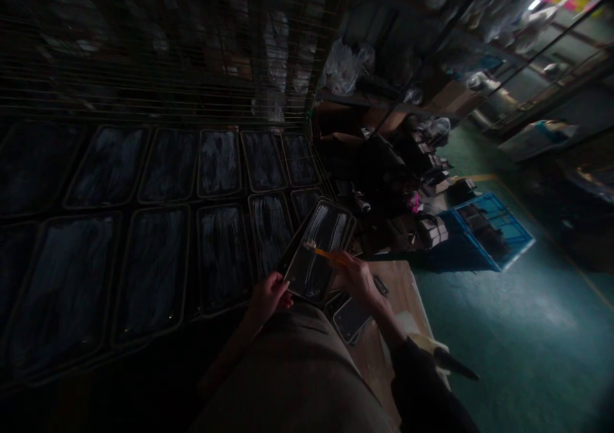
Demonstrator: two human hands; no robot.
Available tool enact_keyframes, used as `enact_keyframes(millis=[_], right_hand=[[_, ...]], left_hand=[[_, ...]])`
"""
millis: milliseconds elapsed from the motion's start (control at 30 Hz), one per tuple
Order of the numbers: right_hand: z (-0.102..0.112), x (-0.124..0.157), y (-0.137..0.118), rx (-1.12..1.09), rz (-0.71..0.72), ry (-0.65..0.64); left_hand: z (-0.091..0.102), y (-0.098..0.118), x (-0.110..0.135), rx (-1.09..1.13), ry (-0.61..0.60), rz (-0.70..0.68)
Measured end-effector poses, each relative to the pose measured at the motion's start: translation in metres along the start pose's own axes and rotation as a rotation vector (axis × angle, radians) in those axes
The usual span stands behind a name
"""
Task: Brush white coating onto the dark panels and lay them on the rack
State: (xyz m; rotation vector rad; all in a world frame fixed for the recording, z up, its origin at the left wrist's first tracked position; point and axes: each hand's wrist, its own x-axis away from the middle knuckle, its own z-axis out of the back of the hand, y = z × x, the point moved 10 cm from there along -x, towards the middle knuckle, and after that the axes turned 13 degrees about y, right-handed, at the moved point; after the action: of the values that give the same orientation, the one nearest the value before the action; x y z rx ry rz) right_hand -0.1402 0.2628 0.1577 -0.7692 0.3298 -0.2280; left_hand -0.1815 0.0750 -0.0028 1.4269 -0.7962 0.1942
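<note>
My left hand (269,297) grips the near edge of a dark rectangular tray-like panel (317,249) streaked with white, holding it tilted up. My right hand (357,278) pinches a thin orange-handled brush (322,251) whose pale tip rests on the panel's surface. Under my right hand, further dark panels (352,318) lie stacked on a wooden board (398,286) across my lap.
Rows of similar streaked panels (158,228) lie spread to the left, below a wire rack (167,43). A blue plastic crate (489,228) stands on the green floor (518,318) at right. Cluttered shelves with bags and boxes (384,100) rise behind.
</note>
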Motion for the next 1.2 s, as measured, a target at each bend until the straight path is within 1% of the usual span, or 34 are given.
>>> enact_keyframes(millis=[100,167,233,300,367,400,500,567,633,700,767,867,933,967,1000,1067,1133,1200], right_hand=[[-0.008,0.038,-0.006,-0.1,-0.142,-0.089],[-0.013,0.057,-0.006,-0.17,-0.235,-0.118],[-0.018,0.068,-0.001,-0.252,-0.31,-0.138],[-0.019,0.068,0.009,-0.326,-0.351,-0.134],[-0.011,0.056,0.024,-0.338,-0.351,-0.065],[-0.003,0.045,0.033,-0.317,-0.34,-0.002],[0.033,0.008,0.056,-0.182,-0.283,0.231],[0.054,-0.015,0.061,-0.04,-0.21,0.337],[0.066,-0.033,0.06,0.089,-0.128,0.388],[0.07,-0.042,0.056,0.171,-0.061,0.408],[0.064,-0.041,0.052,0.23,-0.022,0.395],[0.045,-0.026,0.045,0.264,-0.013,0.283],[0.035,-0.018,0.042,0.2,-0.038,0.193],[0.033,-0.018,0.041,0.152,-0.056,0.173],[0.035,-0.02,0.04,0.11,-0.073,0.172],[0.042,-0.035,0.043,0.069,-0.082,0.215],[0.048,-0.056,0.046,0.089,-0.037,0.252],[0.046,-0.073,0.051,0.14,0.029,0.244]], left_hand=[[0.001,-0.003,-0.001,-0.008,0.001,0.019],[0.001,-0.003,0.0,-0.012,-0.011,0.037],[-0.001,-0.001,0.002,-0.014,-0.042,0.034],[-0.001,0.002,0.003,-0.026,-0.061,0.011],[0.001,0.002,0.003,-0.06,-0.044,0.005],[0.002,0.002,0.002,-0.078,-0.029,0.004],[0.003,0.002,-0.001,-0.12,0.001,-0.004],[0.003,0.002,-0.002,-0.127,0.003,-0.014],[0.002,0.001,-0.002,-0.114,0.003,-0.022],[0.002,0.0,-0.002,-0.095,0.001,-0.03],[0.002,0.0,-0.002,-0.085,-0.002,-0.038],[0.003,-0.003,-0.001,-0.081,0.001,-0.027],[0.004,-0.002,-0.001,-0.065,0.002,-0.03],[0.004,-0.001,-0.001,-0.056,0.002,-0.037],[0.003,0.001,0.0,-0.049,0.0,-0.046],[0.003,0.003,0.0,-0.051,-0.004,-0.056],[0.002,0.003,0.0,-0.078,-0.003,-0.054],[0.002,0.003,0.0,-0.114,0.004,-0.046]])
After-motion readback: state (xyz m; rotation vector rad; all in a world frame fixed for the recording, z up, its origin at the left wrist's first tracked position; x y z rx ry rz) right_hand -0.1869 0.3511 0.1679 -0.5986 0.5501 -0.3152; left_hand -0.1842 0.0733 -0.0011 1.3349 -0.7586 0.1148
